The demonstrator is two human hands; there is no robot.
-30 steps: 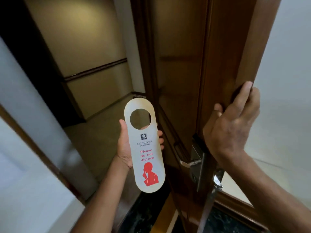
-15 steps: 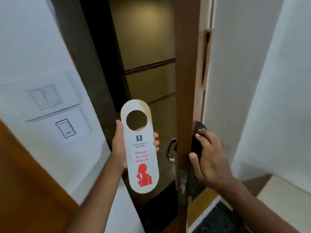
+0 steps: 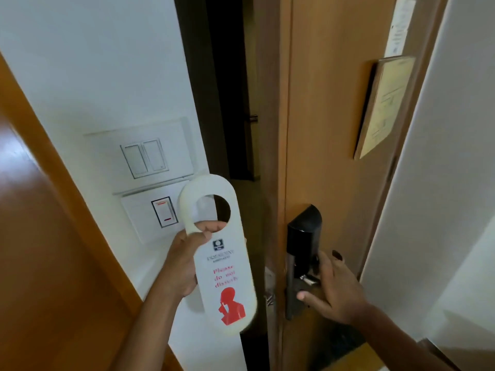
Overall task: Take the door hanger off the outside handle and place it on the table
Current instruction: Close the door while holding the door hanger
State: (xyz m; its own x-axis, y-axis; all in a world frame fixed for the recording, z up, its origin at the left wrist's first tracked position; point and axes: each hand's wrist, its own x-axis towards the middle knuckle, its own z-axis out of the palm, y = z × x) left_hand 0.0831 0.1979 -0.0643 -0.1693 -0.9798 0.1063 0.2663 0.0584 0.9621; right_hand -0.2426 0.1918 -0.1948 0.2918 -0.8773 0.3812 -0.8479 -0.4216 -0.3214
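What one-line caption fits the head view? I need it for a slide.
Left hand holds the "do not disturb" door hanger while the right hand reaches the inside door handle.

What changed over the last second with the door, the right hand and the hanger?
The door has swung nearly shut, leaving a narrow dark gap. The right hand let go of the door's edge and moved down to the black lock plate and inside lever, fingers spread. Unchanged: the left hand grips the door hanger upright, printed side facing the camera.
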